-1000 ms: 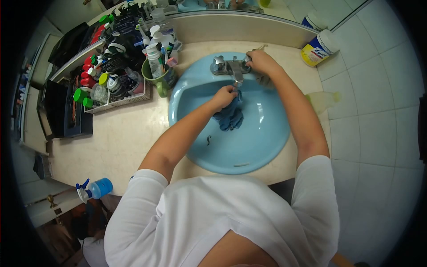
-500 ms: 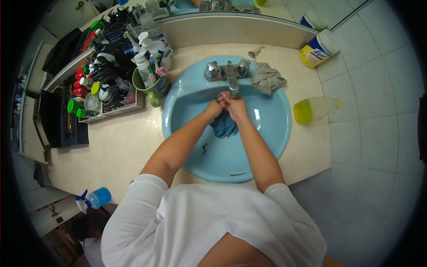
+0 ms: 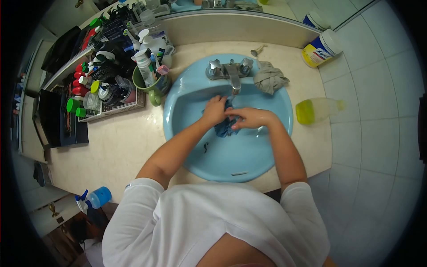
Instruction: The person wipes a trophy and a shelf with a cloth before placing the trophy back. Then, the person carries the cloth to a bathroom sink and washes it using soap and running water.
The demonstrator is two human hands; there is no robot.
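In the blue washbasin (image 3: 249,155), a wet, crumpled dark blue cloth (image 3: 225,129) lies bunched below the tap (image 3: 234,82). My left hand (image 3: 215,110) is closed on the upper left part of the cloth, close under the spout. My right hand (image 3: 250,118) comes in from the right, its fingers stretched over the cloth and its thumb apart from them. The fingertips reach the cloth beside my left hand. Part of the cloth is hidden under both hands.
A grey cloth (image 3: 269,78) rests on the basin's back right rim. To the right lie a bottle of yellow-green liquid (image 3: 311,111) and a wipes tub (image 3: 321,49). A green mug (image 3: 154,89) and a crowded basket (image 3: 118,107) stand left. A blue spray bottle (image 3: 98,197) is at the front left.
My hands were pressed together under the spout. Now they are apart and lower: the right has swung right and down, and the left is on the cloth.
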